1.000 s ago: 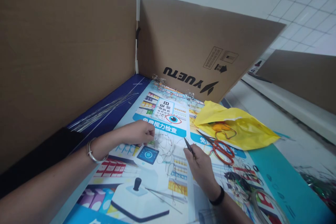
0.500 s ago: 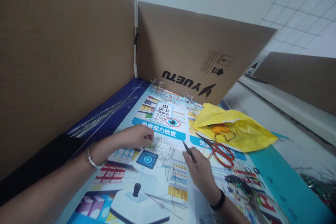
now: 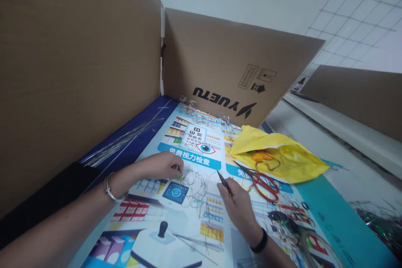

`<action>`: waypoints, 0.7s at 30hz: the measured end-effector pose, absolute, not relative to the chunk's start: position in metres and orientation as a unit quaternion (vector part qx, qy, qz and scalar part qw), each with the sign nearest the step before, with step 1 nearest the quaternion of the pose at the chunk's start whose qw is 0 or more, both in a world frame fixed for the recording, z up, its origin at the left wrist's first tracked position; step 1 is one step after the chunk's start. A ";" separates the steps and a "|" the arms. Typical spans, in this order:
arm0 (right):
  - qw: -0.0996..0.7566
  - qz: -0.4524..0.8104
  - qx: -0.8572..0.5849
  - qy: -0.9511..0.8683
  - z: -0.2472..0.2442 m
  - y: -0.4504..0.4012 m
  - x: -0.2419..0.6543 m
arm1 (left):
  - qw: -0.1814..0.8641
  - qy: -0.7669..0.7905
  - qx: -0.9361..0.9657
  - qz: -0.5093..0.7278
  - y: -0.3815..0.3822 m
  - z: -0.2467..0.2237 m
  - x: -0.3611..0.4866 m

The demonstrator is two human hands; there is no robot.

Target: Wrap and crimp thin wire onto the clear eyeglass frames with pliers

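My left hand point(image 3: 166, 165), with a bangle at its wrist, is closed in a pinch over the printed sheet. At its fingertips a small bit of thin wire point(image 3: 180, 177) shows, partly hidden by the fingers. Loose thin wire curls point(image 3: 196, 182) lie between my two hands. My right hand point(image 3: 237, 205), wearing a black wristband, is wrapped around a slim dark pointed tool point(image 3: 223, 181). Its tip points up and left, apart from my left hand; most of its body is hidden in my palm. Just right of that hand lie red-handled scissors point(image 3: 266, 186).
A yellow bag point(image 3: 282, 155) with orange thread point(image 3: 265, 158) in its mouth lies behind the scissors. Straight wires point(image 3: 122, 142) rest at left. Tape roll point(image 3: 309, 247) and wire bits are at lower right. Cardboard walls point(image 3: 220, 58) stand behind and left. Wire clusters point(image 3: 188, 104) sit at the back.
The view has shifted slightly. Both hands stay almost in place, and the wire at my left fingertips shows a little more. My right hand keeps its hold on the dark pointed tool.
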State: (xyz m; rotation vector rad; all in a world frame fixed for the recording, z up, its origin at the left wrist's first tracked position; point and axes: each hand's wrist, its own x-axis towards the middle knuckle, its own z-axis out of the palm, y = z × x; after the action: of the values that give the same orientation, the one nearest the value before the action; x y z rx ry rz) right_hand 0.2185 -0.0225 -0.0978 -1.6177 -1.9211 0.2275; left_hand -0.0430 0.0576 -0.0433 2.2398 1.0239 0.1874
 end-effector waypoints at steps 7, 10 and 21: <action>0.306 0.065 -0.608 -0.730 -0.095 -0.022 0.218 | 0.345 0.364 0.863 0.067 0.059 -0.044 -0.043; 0.303 0.060 -0.606 -0.733 -0.095 -0.023 0.217 | 0.343 0.358 0.866 0.067 0.059 -0.045 -0.044; 0.296 0.063 -0.612 -0.731 -0.094 -0.023 0.216 | 0.327 0.359 0.872 0.062 0.055 -0.039 -0.042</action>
State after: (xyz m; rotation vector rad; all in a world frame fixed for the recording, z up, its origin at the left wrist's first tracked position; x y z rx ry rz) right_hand 0.2165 -0.0229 -0.0944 -1.6279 -1.9434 0.1664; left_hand -0.0424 0.0551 -0.0385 2.2841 0.9416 0.1630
